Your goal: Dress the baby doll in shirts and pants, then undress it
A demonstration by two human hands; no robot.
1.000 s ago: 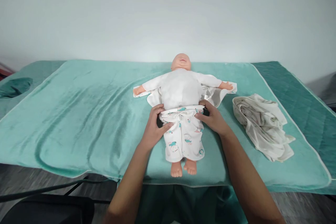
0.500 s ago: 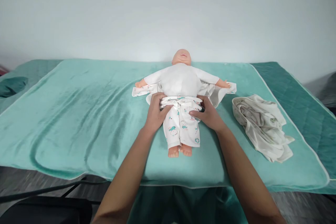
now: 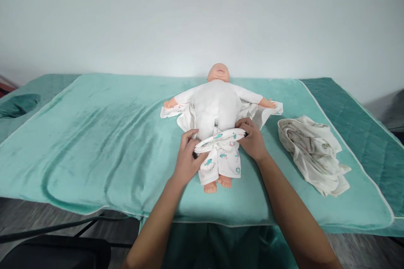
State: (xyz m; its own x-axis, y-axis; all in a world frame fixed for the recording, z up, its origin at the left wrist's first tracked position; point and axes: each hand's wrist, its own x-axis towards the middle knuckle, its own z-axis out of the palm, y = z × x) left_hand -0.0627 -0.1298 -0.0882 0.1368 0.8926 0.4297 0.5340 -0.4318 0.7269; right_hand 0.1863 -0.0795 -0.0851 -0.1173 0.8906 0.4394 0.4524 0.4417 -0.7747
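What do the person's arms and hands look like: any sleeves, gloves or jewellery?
The left hand and right hand are bare: no gloves, no rings or watch visible. The left forearm and right forearm are uncovered too, with no sleeve in view.

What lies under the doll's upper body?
An opened white printed garment spreads out beneath the doll, over the teal blanket. How it lies under the back is covered by the torso.

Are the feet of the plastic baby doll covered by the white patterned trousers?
No, the bare feet of the plastic baby doll stick out below the white patterned trousers.
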